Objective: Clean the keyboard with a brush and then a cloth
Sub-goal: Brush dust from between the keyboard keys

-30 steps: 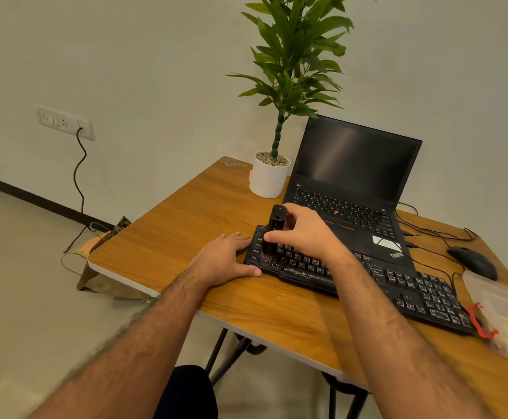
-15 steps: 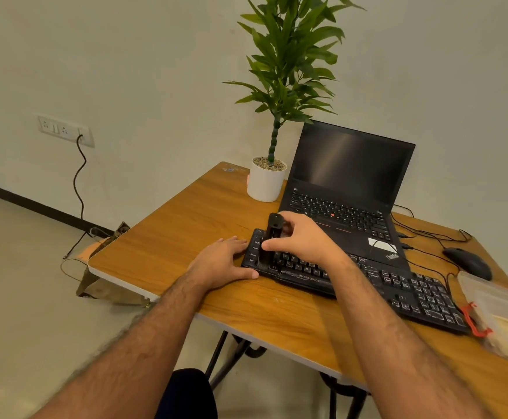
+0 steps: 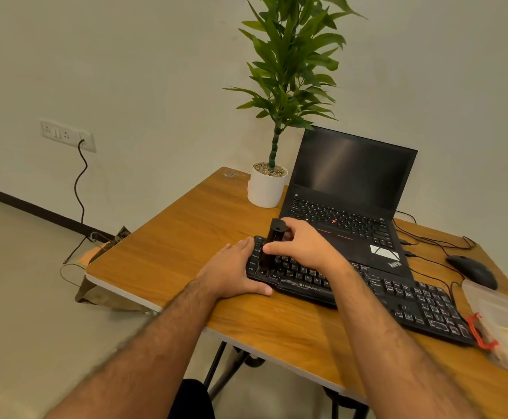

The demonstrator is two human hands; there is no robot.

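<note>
At the left end of the long black keyboard [image 3: 364, 290], the right hand [image 3: 302, 246] gripped an upright black brush [image 3: 272, 246] on the keys, unswept rows stretching rightward, while the left hand [image 3: 234, 272] rested flat, fingers relaxed, steadying that end.

— What do you see on your feed besides the job?

— I see a wooden desk [image 3: 168, 255] carrying an open laptop [image 3: 349, 189], a potted plant [image 3: 272, 164] beside it, a black mouse [image 3: 472, 271], and a clear plastic container [image 3: 500, 316].

— And the wall?

— I see a socket [image 3: 67, 135] with a cable [image 3: 80, 182].
</note>
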